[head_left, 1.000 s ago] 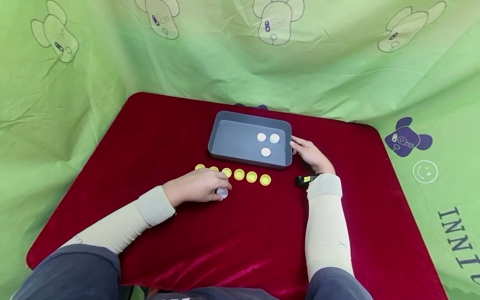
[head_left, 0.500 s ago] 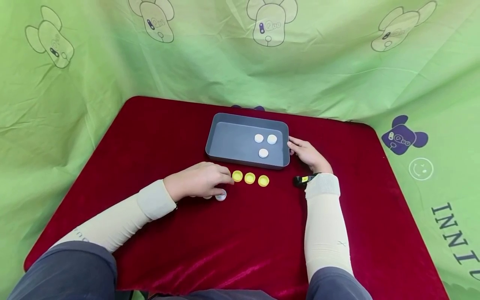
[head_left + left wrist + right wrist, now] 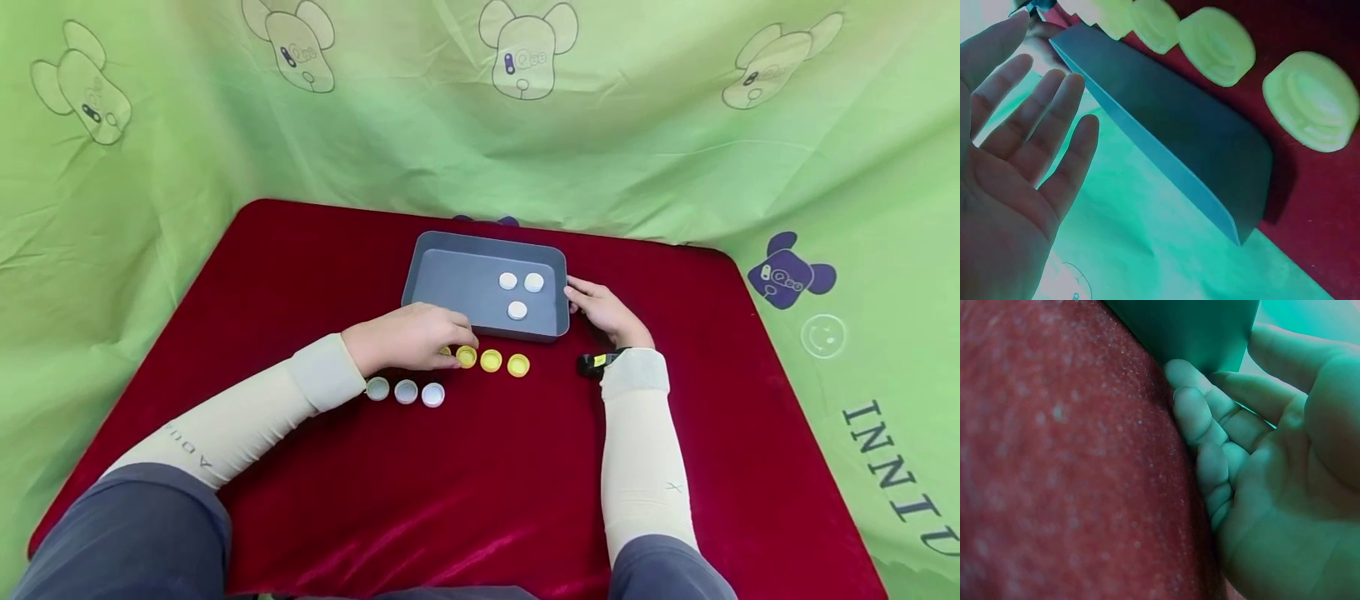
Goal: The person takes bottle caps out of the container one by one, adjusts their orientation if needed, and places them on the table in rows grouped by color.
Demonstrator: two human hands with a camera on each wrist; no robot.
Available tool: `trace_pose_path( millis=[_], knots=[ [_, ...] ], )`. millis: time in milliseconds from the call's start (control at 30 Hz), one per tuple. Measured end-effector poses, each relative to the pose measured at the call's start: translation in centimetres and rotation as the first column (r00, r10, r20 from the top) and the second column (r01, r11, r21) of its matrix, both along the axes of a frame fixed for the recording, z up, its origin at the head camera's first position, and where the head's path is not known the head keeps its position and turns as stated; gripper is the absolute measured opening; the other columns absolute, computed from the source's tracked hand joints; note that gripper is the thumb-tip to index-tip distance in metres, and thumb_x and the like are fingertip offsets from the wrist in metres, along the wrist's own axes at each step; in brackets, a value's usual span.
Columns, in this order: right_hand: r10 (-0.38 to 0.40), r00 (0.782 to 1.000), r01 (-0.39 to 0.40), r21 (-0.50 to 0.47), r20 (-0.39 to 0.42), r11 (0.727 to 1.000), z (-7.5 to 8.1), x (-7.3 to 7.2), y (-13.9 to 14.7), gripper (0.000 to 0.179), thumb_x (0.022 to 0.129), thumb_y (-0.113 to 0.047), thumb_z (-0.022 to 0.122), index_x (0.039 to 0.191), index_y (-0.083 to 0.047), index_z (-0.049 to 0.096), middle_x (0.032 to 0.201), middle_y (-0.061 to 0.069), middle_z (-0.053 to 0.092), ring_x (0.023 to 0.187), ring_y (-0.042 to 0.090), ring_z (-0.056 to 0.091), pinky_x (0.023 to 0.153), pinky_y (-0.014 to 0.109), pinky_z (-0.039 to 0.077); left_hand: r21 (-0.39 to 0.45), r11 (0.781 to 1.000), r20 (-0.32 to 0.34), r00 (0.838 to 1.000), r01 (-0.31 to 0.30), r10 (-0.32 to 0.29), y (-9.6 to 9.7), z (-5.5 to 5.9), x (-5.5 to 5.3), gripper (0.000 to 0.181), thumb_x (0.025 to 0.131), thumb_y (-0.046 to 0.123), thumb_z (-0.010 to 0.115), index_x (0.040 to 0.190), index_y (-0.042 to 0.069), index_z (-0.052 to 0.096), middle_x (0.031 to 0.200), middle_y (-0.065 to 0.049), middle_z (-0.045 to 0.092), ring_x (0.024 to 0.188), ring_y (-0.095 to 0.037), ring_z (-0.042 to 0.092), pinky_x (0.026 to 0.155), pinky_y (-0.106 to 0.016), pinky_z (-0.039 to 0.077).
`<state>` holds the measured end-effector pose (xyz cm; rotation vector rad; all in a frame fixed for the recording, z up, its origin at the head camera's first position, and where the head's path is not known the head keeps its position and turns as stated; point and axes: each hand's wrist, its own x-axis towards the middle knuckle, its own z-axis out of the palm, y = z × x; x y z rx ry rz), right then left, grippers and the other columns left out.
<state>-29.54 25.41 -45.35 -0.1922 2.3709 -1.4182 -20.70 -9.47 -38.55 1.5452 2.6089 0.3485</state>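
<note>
My left hand [image 3: 412, 335] reaches over a row of yellow bottle caps [image 3: 491, 361], its fingertips beside one cap and hiding part of the row. The left wrist view shows that hand [image 3: 1022, 137] with loosely bent fingers and nothing in them, near the yellow caps [image 3: 1216, 47]. Three white caps [image 3: 406, 392] lie hollow side up in a row nearer my body. A grey rectangular tray [image 3: 453, 267] stands behind, with three white caps [image 3: 517, 311] in it. My right hand [image 3: 606, 313] holds the tray's right end, thumb and curled fingers at its corner [image 3: 1210, 337].
A dark red cloth [image 3: 450, 483] covers the table. Green printed fabric [image 3: 420, 150] hangs behind and around it. A black device with a yellow label [image 3: 596, 364] sits at my right wrist.
My left hand has left the nearest white cap and moved up and right to the yellow caps, uncovering the row of three white caps. My right hand stays at the tray.
</note>
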Motion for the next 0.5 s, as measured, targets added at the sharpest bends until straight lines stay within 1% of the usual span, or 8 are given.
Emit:
trace_pose_path(
  millis=[100, 167, 333, 500],
  knots=[
    [0.007, 1.0, -0.007, 0.008, 0.005, 1.0, 0.2, 0.0, -0.5, 0.053, 0.102, -0.032, 0.05, 0.15, -0.012, 0.038, 0.093, 0.016, 0.055, 0.093, 0.028, 0.052, 0.093, 0.036, 0.036, -0.005, 1.0, -0.003, 1.0, 0.002, -0.002, 0.2, 0.0, -0.7, 0.029, 0.087, 0.024, 0.073, 0.115, 0.014, 0.071, 0.109, 0.002, 0.065, 0.097, -0.013, 0.062, 0.081, -0.038, 0.052],
    [0.009, 1.0, -0.009, 0.005, 0.01, 1.0, 0.2, -0.1, -0.7, 0.053, 0.102, -0.032, 0.05, 0.15, -0.012, 0.038, 0.094, 0.016, 0.056, 0.093, 0.028, 0.052, 0.093, 0.036, 0.036, -0.01, 1.0, -0.02, 1.0, 0.0, 0.0, 0.4, 0.0, -1.4, 0.029, 0.089, 0.024, 0.072, 0.115, 0.014, 0.071, 0.109, 0.002, 0.065, 0.098, -0.013, 0.062, 0.082, -0.039, 0.052],
    [-0.005, 1.0, 0.005, 0.022, -0.002, 1.0, 0.3, -0.1, -0.7, 0.053, 0.102, -0.032, 0.05, 0.15, -0.012, 0.038, 0.094, 0.015, 0.057, 0.093, 0.028, 0.052, 0.091, 0.037, 0.037, -0.011, 1.0, -0.039, 0.999, -0.024, 0.023, 1.3, 0.3, -3.5, 0.026, 0.091, 0.024, 0.068, 0.116, 0.016, 0.071, 0.11, 0.002, 0.065, 0.099, -0.015, 0.063, 0.083, -0.041, 0.052],
    [-0.015, 1.0, 0.016, 0.03, -0.012, 0.999, 0.1, 0.0, -0.3, 0.052, 0.102, -0.031, 0.05, 0.15, -0.012, 0.039, 0.092, 0.015, 0.058, 0.091, 0.027, 0.051, 0.087, 0.036, 0.038, -0.009, 0.999, -0.011, 0.999, -0.045, 0.045, 2.2, 0.1, -5.5, 0.028, 0.091, 0.022, 0.068, 0.118, 0.014, 0.07, 0.112, -0.002, 0.065, 0.101, -0.019, 0.062, 0.085, -0.042, 0.051]
  ],
)
